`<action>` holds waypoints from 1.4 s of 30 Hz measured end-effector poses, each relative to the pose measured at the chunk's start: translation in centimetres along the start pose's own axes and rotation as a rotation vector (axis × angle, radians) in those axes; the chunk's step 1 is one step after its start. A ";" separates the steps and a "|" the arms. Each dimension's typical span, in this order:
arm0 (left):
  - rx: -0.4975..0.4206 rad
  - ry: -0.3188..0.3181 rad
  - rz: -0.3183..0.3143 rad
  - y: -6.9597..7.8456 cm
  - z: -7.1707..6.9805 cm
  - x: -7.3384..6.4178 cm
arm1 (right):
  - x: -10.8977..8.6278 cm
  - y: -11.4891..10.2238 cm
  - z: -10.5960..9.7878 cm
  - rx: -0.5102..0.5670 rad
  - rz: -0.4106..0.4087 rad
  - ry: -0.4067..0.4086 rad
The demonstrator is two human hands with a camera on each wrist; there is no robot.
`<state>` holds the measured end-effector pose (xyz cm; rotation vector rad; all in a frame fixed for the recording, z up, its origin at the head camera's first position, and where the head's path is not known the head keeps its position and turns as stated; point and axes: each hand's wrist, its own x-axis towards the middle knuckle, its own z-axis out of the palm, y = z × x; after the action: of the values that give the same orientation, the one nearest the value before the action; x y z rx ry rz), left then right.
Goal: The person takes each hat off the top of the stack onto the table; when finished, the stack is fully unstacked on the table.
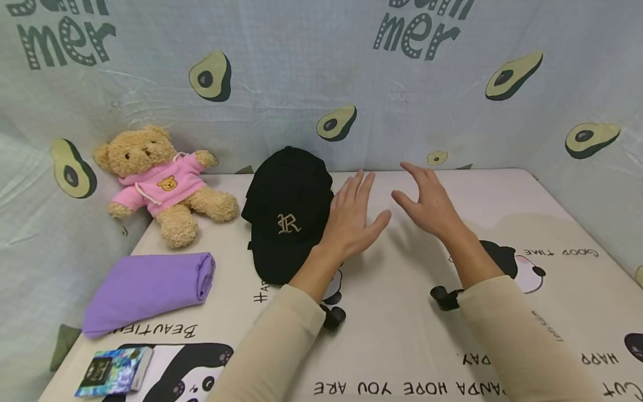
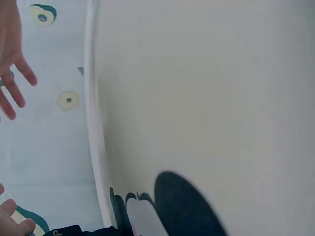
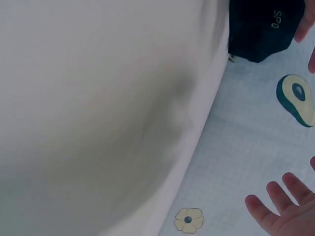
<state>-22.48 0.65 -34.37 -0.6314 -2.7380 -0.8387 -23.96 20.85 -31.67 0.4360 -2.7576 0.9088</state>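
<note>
A black baseball cap [image 1: 287, 215] with a gold embroidered R stands at the middle left of the table, its brim toward me. Beside its right edge is my left hand [image 1: 351, 215], fingers straight and thumb spread, overlapping the cap's side in the head view. My right hand [image 1: 427, 201] hovers farther right above the table, palm turned inward and fingers extended, holding nothing. In the right wrist view the cap [image 3: 266, 29] shows small light lettering on its side, and the fingers of my right hand [image 3: 288, 214] are spread apart.
A teddy bear [image 1: 163, 181] in a pink hoodie leans at the back left. In front of it lie a folded purple cloth [image 1: 148, 287] and a small blue patterned book-like box [image 1: 114, 371]. An avocado-print curtain [image 1: 281, 67] borders the panda-print table [image 1: 392, 335].
</note>
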 end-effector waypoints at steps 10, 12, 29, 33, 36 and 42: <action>-0.176 0.063 -0.018 0.0 -0.8 -0.6 | 0.1 -0.8 0.4 0.067 0.003 0.025; -0.218 0.070 -0.029 -0.1 -0.9 -0.8 | 0.2 -1.0 0.4 0.081 0.003 0.025; -0.371 0.232 -0.023 -0.4 -1.1 -2.3 | 0.0 -2.6 2.1 0.230 0.037 -0.004; -0.400 0.309 -0.009 -0.5 -1.6 -2.5 | 0.1 -3.0 2.5 0.262 0.047 -0.005; -0.420 0.347 -0.008 -0.6 -1.8 -2.7 | 0.1 -3.2 2.9 0.286 0.056 -0.004; -0.469 0.399 -0.017 -0.8 -2.4 -3.5 | 0.0 -3.4 3.7 0.318 0.055 -0.002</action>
<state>-19.60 -2.54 -33.92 -0.4524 -2.2021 -1.4541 -23.19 15.98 -32.69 0.4118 -2.6429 1.3680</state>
